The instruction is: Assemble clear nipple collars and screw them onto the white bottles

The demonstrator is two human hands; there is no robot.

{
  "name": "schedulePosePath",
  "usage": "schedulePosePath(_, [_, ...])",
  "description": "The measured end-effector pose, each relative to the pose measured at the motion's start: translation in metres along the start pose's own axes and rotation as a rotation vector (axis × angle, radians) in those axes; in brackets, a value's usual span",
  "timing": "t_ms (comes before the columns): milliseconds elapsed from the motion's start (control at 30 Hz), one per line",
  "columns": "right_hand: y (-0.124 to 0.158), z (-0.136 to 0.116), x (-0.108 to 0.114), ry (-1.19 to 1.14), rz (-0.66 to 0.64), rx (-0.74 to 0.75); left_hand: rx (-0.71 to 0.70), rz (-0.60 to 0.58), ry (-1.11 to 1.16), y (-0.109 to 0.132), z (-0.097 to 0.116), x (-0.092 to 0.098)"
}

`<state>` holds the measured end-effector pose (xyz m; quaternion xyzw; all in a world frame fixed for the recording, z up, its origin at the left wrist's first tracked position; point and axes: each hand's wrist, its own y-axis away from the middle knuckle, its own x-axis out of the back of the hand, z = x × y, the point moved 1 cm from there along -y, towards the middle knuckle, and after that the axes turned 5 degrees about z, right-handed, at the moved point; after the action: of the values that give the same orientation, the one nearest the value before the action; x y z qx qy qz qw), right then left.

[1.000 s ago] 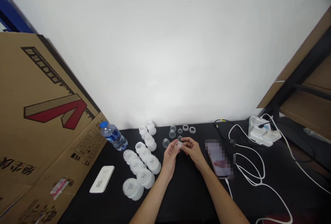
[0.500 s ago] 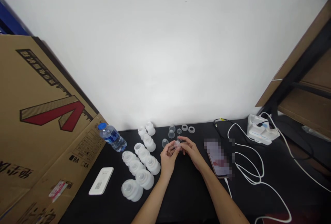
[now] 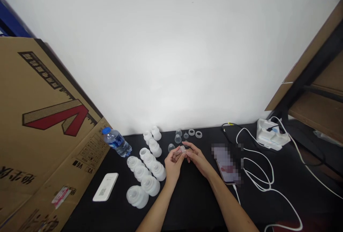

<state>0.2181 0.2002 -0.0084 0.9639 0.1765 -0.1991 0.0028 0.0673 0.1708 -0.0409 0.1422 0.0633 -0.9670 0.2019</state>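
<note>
Near the middle of the black table, toward its far edge, the left hand and right hand curl closed, fingertips delicately pinching a small clear plastic part from both sides.

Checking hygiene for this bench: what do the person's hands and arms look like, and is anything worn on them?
The left hand and right hand are bare, with no gloves. The left forearm and right forearm are bare too, with no sleeve in view. No watch or bracelet shows; rings are too small to rule out.
</note>
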Motion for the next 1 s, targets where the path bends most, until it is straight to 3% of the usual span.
schedulePosePath(200, [0.0001,-0.0024,0.004,0.1,0.018,0.001,0.0,-0.006,-0.012,0.0023,-0.004,-0.0002])
schedulePosePath(467, [0.0,0.0034,-0.002,0.067,-0.067,-0.01,-0.045,-0.016,-0.018,-0.0054,-0.0027,0.0025])
schedulePosePath(700, [-0.001,-0.0016,0.0052,0.076,0.027,0.005,-0.005,-0.07,-0.021,-0.0011,-0.0033,-0.0006])
schedulePosePath(1000, [-0.0026,0.0059,0.0013,0.06,0.0,-0.001,-0.049,-0.082,-0.009,0.0013,-0.0063,-0.0014])
